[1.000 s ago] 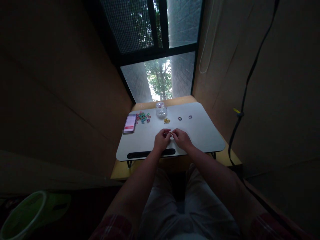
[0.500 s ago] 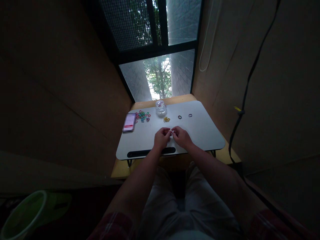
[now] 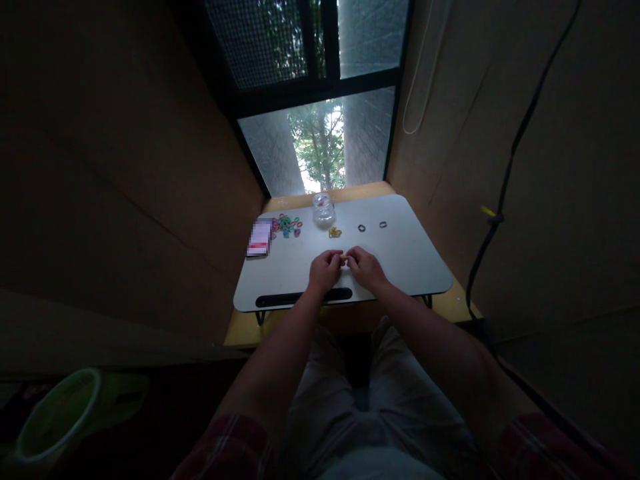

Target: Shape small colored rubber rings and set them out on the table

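Yellowish piece (image 3: 344, 257), small: nearside of jar (image 3: 324, 213), pinched between fingertips of left hand (image 3: 325, 270) and right hand (image 3: 366, 268), presumably for steadiness. Yellow bands (image 3: 335, 233): just nearside of jar, apart from mixed-colour bands (image 3: 286, 225) left of it, seemingly sorted by colour.

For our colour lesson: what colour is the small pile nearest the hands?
Yellow; the pile shows best in the head view.

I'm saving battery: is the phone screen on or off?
On: the phone looks lit, pale with a red strip; details are blurred.
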A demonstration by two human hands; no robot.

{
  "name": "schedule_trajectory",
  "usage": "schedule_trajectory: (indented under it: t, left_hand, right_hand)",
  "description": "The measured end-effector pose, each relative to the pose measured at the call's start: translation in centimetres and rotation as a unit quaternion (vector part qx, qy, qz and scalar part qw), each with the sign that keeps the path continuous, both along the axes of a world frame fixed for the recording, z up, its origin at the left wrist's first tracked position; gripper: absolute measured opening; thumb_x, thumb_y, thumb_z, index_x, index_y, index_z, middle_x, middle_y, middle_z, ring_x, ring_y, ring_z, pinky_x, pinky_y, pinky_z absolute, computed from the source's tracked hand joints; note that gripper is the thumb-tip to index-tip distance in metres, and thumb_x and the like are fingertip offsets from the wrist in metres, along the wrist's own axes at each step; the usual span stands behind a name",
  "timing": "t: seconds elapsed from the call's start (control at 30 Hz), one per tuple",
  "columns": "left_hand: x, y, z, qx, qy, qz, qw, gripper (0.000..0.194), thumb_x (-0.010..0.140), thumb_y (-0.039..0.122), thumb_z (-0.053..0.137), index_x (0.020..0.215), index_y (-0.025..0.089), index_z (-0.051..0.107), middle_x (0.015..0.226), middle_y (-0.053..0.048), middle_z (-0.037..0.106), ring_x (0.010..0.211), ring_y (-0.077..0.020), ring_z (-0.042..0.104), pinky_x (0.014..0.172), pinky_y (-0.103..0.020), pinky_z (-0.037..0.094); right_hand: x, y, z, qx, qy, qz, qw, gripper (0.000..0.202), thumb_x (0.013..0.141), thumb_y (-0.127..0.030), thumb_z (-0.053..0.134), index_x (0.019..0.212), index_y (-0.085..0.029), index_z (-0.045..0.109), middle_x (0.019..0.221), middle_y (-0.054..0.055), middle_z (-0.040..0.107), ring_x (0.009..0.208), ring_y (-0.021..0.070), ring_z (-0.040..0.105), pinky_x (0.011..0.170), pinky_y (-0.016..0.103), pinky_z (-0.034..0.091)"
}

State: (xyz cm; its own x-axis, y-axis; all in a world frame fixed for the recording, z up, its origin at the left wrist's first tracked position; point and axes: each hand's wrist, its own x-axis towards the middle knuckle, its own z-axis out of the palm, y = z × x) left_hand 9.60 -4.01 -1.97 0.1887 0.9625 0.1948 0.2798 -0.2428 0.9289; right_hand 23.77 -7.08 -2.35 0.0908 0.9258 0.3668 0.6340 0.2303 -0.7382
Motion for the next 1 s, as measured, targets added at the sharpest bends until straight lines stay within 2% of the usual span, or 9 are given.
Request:
schedule_trajectory:
  t: [0.17,0.27,0.47,1.0]
  left_hand:
    - [-0.04,0.07,-0.47,0.007,0.0,0.0,1.0,0.02,0.079,0.024,0.057,0.094,0.018,0.068,0.082,-0.003,0.071,0.071,-0.013,0.063,0.067,-0.025,0.048]
    - [-0.06,-0.08,-0.39,0.013,0.006,0.006,1.0,0.019,0.077,0.029,0.062,0.092,0.019,0.067,0.08,-0.003,0.07,0.068,-0.0123,0.061,0.065,-0.024,0.047]
    - [-0.1,-0.23,-0.16,0.024,0.026,0.01,0.999,0.017,0.079,0.034,0.06,0.082,0.018,0.065,0.071,0.0,0.066,0.064,-0.0112,0.057,0.064,-0.023,0.044]
    - [-0.03,-0.39,0.11,0.028,0.033,0.008,0.999,0.022,0.082,0.039,0.056,0.077,0.019,0.063,0.068,0.001,0.064,0.062,-0.0106,0.055,0.062,-0.023,0.043]
  right_hand:
    - [0.01,0.03,0.0,-0.007,0.006,0.003,1.0,0.014,0.086,-0.023,0.046,0.087,-0.021,0.059,0.072,0.0,0.063,0.064,0.0143,0.054,0.06,0.025,0.036]
    - [0.01,-0.03,0.15,-0.009,0.006,0.005,1.0,0.014,0.087,-0.024,0.045,0.087,-0.021,0.059,0.071,0.0,0.063,0.064,0.0143,0.054,0.06,0.025,0.036]
    - [-0.05,-0.09,0.33,-0.007,-0.001,0.003,1.0,0.014,0.086,-0.024,0.046,0.087,-0.02,0.059,0.071,0.0,0.062,0.065,0.0145,0.054,0.062,0.026,0.037]
    - [-0.04,-0.24,0.09,0.007,0.019,0.012,1.0,0.016,0.084,-0.024,0.049,0.095,-0.021,0.059,0.073,0.0,0.062,0.064,0.0142,0.054,0.06,0.024,0.039]
